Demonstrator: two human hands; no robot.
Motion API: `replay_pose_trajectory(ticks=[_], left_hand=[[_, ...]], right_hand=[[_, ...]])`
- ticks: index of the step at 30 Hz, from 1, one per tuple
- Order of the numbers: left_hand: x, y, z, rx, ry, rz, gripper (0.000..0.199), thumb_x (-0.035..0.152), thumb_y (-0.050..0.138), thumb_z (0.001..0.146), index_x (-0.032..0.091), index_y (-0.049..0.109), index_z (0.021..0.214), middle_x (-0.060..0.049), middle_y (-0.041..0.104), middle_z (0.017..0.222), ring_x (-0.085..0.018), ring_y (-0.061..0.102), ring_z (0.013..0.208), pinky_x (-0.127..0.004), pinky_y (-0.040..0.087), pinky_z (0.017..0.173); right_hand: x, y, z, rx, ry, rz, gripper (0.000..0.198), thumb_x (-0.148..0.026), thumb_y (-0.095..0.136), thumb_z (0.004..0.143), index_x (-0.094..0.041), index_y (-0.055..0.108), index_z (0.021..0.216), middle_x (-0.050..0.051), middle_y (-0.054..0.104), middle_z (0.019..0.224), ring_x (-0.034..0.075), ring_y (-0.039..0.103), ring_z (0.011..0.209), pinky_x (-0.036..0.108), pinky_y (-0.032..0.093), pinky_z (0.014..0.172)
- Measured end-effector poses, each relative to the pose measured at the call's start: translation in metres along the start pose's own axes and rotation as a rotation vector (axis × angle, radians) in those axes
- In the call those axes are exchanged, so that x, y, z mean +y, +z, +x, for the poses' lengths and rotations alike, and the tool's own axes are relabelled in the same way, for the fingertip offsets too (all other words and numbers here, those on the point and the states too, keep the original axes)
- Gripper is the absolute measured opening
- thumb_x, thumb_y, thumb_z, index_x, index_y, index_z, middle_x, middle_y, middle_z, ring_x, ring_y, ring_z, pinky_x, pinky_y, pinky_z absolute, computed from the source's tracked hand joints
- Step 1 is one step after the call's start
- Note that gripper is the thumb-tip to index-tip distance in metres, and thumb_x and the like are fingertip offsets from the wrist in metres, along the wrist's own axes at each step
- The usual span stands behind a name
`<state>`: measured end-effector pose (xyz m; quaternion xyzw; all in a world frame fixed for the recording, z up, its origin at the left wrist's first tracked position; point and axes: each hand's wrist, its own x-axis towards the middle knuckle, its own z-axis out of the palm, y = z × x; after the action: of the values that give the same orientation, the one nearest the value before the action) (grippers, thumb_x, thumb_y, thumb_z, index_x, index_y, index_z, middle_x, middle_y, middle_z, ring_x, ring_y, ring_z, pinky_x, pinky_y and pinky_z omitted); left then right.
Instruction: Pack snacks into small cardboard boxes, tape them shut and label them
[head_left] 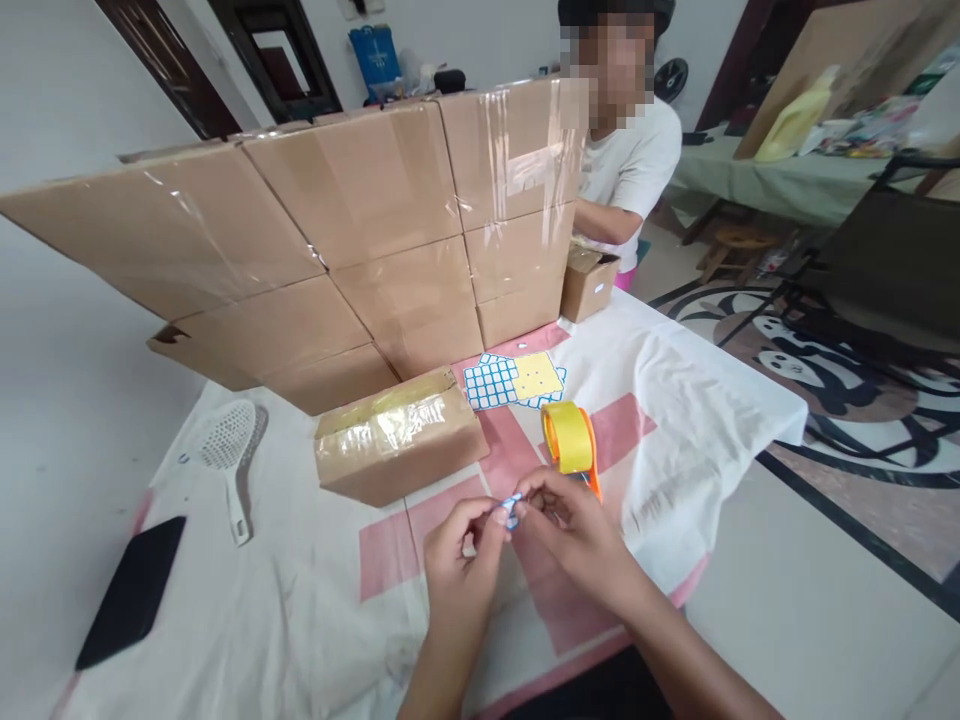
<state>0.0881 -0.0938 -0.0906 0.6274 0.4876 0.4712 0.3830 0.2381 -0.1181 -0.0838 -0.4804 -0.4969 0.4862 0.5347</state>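
My left hand (466, 545) and my right hand (566, 525) meet in front of me, both pinching one small white-and-blue sticker (511, 503). Fingertips cover part of it. Just beyond my right hand stands a tape dispenser (570, 438) with a roll of yellowish tape and an orange frame. Sheets of blue-edged white labels (491, 383) lie farther back, with a yellow backing piece (538, 375) on top. A closed cardboard box (401, 440), its top seam covered with shiny tape, sits to the left of the sheets.
Stacked cardboard boxes (397, 230) form a wall along the table's far side. A white slotted skimmer (232, 450) and a black phone-like slab (133, 590) lie at left on the tablecloth (300, 620). Behind the stack, a person (637, 170) is beside a small box (589, 282).
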Motion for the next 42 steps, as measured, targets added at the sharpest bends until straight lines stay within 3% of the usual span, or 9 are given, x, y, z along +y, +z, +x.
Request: replay_pose_trajectory(ticks=[5,9,14,18,22,28,33,38,42], left_hand=[[0.001,-0.002,-0.017,0.042,-0.03,0.014,0.029,0.043,0.059,0.094,0.017,0.072,0.086,-0.002,0.069,0.069,-0.014,0.062,0.06,-0.023,0.049,0.055],[0.006,-0.005,-0.031,0.252,0.336,0.206,0.011,0.024,0.066,0.09,0.02,0.071,0.1,-0.004,0.072,0.085,-0.015,0.065,0.074,-0.026,0.052,0.066],[0.016,-0.014,-0.043,0.032,0.572,0.193,0.015,0.021,0.062,0.091,0.021,0.071,0.104,-0.007,0.074,0.09,-0.018,0.068,0.082,-0.029,0.055,0.07],[0.016,-0.015,-0.045,0.053,0.361,0.156,0.021,0.026,0.056,0.096,0.02,0.073,0.086,-0.005,0.074,0.082,-0.016,0.066,0.073,-0.026,0.05,0.062],[0.003,-0.019,-0.035,0.433,0.015,0.067,0.03,0.04,0.057,0.095,0.019,0.072,0.081,-0.002,0.071,0.078,-0.016,0.063,0.073,-0.026,0.051,0.067],[-0.013,-0.028,-0.015,0.474,-0.117,-0.026,0.036,0.049,0.06,0.092,0.017,0.075,0.101,-0.003,0.07,0.076,-0.014,0.056,0.063,-0.026,0.047,0.059],[-0.018,-0.018,-0.007,0.481,-0.157,-0.137,0.037,0.05,0.066,0.089,0.017,0.075,0.101,-0.004,0.072,0.079,-0.012,0.052,0.06,-0.026,0.045,0.057],[-0.026,-0.013,0.0,0.389,-0.194,-0.193,0.032,0.049,0.064,0.092,0.018,0.072,0.089,-0.002,0.072,0.077,-0.01,0.05,0.057,-0.024,0.044,0.057],[-0.028,-0.009,0.007,0.351,-0.232,-0.33,0.034,0.049,0.065,0.092,0.017,0.068,0.079,0.0,0.066,0.067,-0.008,0.044,0.053,-0.022,0.038,0.052]], right_hand=[[-0.001,0.003,-0.016,-0.117,-0.002,0.137,0.024,-0.045,0.066,0.094,-0.022,0.064,0.086,0.001,0.065,0.079,0.016,0.062,0.074,0.029,0.049,0.072],[-0.007,0.007,-0.031,-0.116,-0.049,0.095,0.024,-0.044,0.066,0.095,-0.022,0.061,0.086,0.0,0.06,0.079,0.015,0.058,0.073,0.027,0.044,0.068],[-0.016,0.011,-0.04,-0.106,-0.144,-0.029,0.024,-0.043,0.057,0.1,-0.023,0.058,0.086,0.0,0.059,0.079,0.015,0.055,0.07,0.027,0.042,0.065],[-0.017,0.012,-0.05,-0.112,-0.213,-0.219,0.018,-0.035,0.056,0.099,-0.024,0.056,0.086,-0.002,0.055,0.074,0.015,0.051,0.065,0.028,0.039,0.062],[-0.021,-0.014,-0.027,-0.023,-0.253,-0.318,0.016,-0.03,0.052,0.098,-0.024,0.058,0.085,0.0,0.06,0.077,0.016,0.055,0.07,0.028,0.042,0.066],[-0.044,-0.093,0.135,0.06,0.002,-0.833,0.028,-0.031,0.042,0.096,-0.017,0.057,0.077,0.004,0.063,0.079,0.015,0.058,0.074,0.026,0.046,0.069],[-0.019,-0.103,0.217,-0.016,0.193,-1.076,0.02,-0.033,0.072,0.08,-0.014,0.066,0.077,0.007,0.067,0.071,0.02,0.063,0.072,0.029,0.047,0.067],[-0.003,-0.109,0.223,0.053,0.247,-1.256,0.044,-0.03,0.078,0.08,-0.009,0.063,0.115,0.026,0.07,0.115,0.035,0.065,0.109,0.043,0.049,0.086],[-0.02,-0.095,0.175,-0.075,0.021,-1.142,0.02,-0.03,0.056,0.099,-0.019,0.067,0.111,0.011,0.072,0.114,0.023,0.065,0.107,0.031,0.046,0.089]])
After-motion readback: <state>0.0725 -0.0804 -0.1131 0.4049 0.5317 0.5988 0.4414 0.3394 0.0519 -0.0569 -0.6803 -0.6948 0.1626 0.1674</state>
